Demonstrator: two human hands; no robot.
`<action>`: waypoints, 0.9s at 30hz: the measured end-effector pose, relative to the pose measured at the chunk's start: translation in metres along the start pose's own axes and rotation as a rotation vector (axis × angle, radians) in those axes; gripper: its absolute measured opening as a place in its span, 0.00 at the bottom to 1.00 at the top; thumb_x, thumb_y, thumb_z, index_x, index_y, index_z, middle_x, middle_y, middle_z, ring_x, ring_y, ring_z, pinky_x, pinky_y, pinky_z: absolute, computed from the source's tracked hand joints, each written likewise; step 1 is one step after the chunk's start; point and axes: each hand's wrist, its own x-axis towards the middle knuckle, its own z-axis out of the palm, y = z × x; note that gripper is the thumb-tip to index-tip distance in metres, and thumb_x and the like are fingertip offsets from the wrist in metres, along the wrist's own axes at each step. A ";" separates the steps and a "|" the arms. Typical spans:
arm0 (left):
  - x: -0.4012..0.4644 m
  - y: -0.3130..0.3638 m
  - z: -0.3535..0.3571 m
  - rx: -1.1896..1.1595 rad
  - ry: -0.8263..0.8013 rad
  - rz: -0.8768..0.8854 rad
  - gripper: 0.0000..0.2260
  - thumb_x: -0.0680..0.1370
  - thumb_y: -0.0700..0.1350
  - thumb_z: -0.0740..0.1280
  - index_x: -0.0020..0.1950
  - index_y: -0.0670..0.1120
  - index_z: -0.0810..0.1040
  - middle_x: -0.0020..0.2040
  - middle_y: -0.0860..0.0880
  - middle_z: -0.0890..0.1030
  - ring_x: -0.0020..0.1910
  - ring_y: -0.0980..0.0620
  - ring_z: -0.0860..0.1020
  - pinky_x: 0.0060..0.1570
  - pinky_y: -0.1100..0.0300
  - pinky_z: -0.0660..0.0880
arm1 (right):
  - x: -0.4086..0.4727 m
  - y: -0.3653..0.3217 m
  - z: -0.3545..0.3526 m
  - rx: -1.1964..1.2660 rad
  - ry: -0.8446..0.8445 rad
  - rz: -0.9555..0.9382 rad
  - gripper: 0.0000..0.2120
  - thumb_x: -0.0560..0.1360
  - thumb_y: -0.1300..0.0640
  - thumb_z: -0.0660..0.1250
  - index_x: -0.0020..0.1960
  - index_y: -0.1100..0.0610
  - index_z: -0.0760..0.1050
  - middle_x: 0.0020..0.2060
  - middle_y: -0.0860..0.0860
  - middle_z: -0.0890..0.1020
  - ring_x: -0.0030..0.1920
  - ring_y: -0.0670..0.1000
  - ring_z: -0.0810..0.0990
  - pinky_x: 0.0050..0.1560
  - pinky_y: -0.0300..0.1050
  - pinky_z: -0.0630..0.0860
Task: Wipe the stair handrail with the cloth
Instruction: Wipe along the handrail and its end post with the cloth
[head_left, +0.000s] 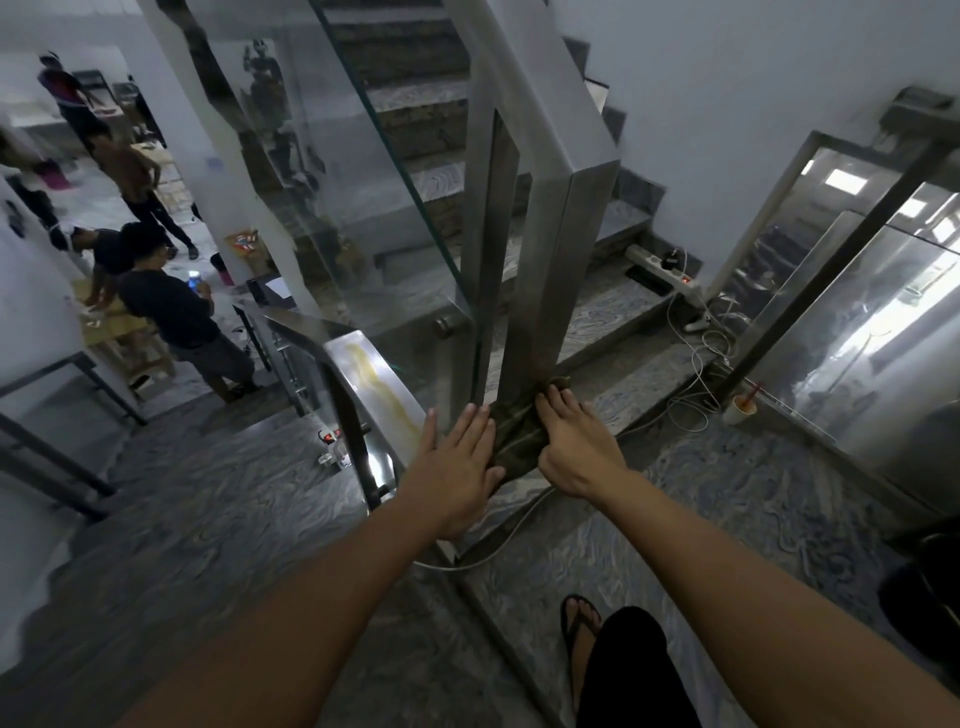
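A dark olive cloth is wrapped around the foot of the steel handrail post, which rises and bends up along the stairs. My right hand presses the cloth against the post from the right, fingers curled over it. On the left side, my left hand lies flat with fingers spread, its thumb edge touching the cloth. A lower steel rail section with a yellowish stain runs down to the left.
A glass panel stands left of the post. White cables and a power strip lie on the marble steps. A cup sits by reflective steel sheets at right. Several people stand on the lower floor at left. My sandalled foot is below.
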 end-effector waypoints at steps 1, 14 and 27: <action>-0.004 -0.006 0.001 -0.008 -0.003 0.010 0.29 0.80 0.58 0.40 0.77 0.44 0.43 0.79 0.47 0.41 0.76 0.51 0.37 0.73 0.40 0.36 | -0.004 -0.002 0.000 0.012 -0.002 -0.025 0.36 0.71 0.57 0.58 0.77 0.59 0.50 0.77 0.58 0.53 0.77 0.57 0.49 0.76 0.52 0.48; -0.045 -0.011 -0.004 -0.093 0.340 -0.215 0.23 0.74 0.46 0.59 0.68 0.40 0.69 0.72 0.37 0.67 0.75 0.36 0.57 0.72 0.35 0.51 | -0.024 -0.027 0.009 -0.083 0.162 -0.164 0.25 0.79 0.44 0.55 0.71 0.56 0.66 0.71 0.59 0.66 0.70 0.60 0.62 0.70 0.56 0.61; -0.030 -0.046 0.016 -0.453 0.314 -0.325 0.21 0.79 0.52 0.45 0.65 0.50 0.68 0.76 0.50 0.62 0.78 0.51 0.50 0.74 0.40 0.45 | -0.045 -0.060 0.041 -0.121 0.181 -0.344 0.27 0.79 0.45 0.51 0.70 0.61 0.66 0.72 0.59 0.68 0.72 0.60 0.63 0.71 0.59 0.63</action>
